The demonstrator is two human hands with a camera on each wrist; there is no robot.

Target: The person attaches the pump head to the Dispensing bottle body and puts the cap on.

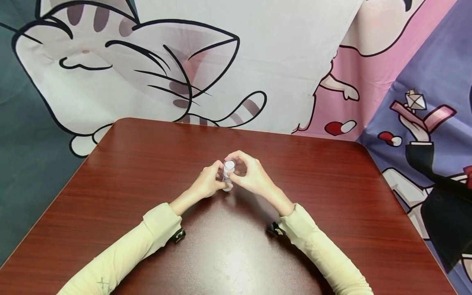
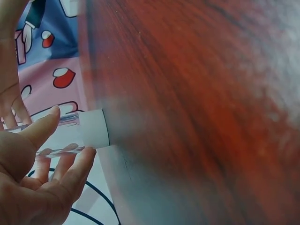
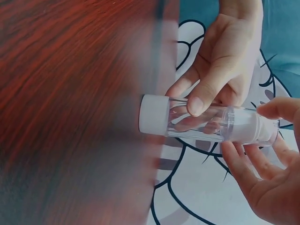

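Observation:
A small clear bottle (image 3: 186, 132) stands upright between my hands, with a white base (image 3: 154, 115) and a white upper part under a clear cap (image 3: 269, 133). My left hand (image 1: 207, 181) holds the transparent middle, thumb on one side and fingers on the other. Up at the top, my right hand (image 1: 255, 177) grips the cap between thumb and fingers. The left wrist view shows the white base (image 2: 94, 128) beyond the left fingers, close to the tabletop; whether it touches is hard to tell. Part of the bottle is hidden behind fingers in the head view.
The brown wooden table (image 1: 155, 159) spreads around both hands, its far edge behind the bottle. Beyond that edge hangs a cloth (image 1: 287, 61) printed with cartoon figures. A dark wrist device (image 1: 179, 235) sits under the left cuff, another (image 1: 275, 229) by the right.

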